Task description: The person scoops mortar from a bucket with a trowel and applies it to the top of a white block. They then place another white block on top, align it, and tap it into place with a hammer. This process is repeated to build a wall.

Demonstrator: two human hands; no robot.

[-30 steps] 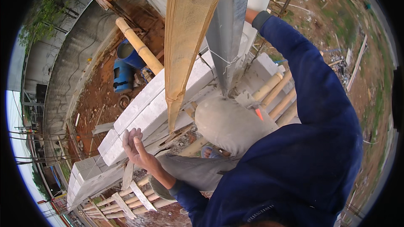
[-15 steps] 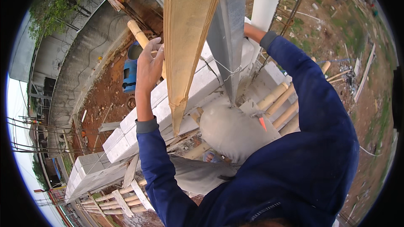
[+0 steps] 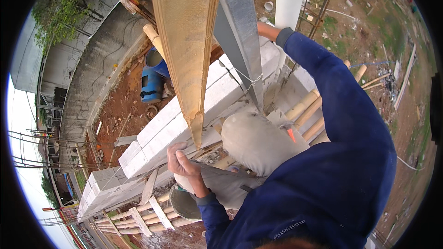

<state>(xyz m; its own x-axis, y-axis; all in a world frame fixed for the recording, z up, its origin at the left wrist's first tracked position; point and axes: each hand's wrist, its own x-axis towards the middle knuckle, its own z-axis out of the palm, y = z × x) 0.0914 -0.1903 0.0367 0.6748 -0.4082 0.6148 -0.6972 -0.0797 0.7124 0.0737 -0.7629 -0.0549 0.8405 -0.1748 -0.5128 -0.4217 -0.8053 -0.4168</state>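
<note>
A long wooden plank [image 3: 184,32] stands upright before me, its lower end coming down near the white block wall [image 3: 173,122]. My left hand [image 3: 183,160] is off the plank, beside my bent leg below the plank's foot. Its fingers are curled in with the thumb against them, and the inside of the hand is hidden. My right hand [image 3: 267,31] reaches behind the grey metal channel [image 3: 242,27], which hides its fingers. Thin white string [image 3: 251,82] is tied around this channel lower down. Right of it rises a white post [image 3: 290,0].
Bamboo poles [image 3: 302,103] lie by my knee, near an orange-handled tool [image 3: 291,134]. A bucket [image 3: 184,203] stands below my left forearm, over a bamboo platform [image 3: 143,219]. Blue drums [image 3: 151,85] and a curved concrete wall [image 3: 92,78] are at left.
My left hand has left the plank's left edge and come down beside my leg, its fingers curling. The plank's upper part shifts left in view. The bucket has come into sight.
</note>
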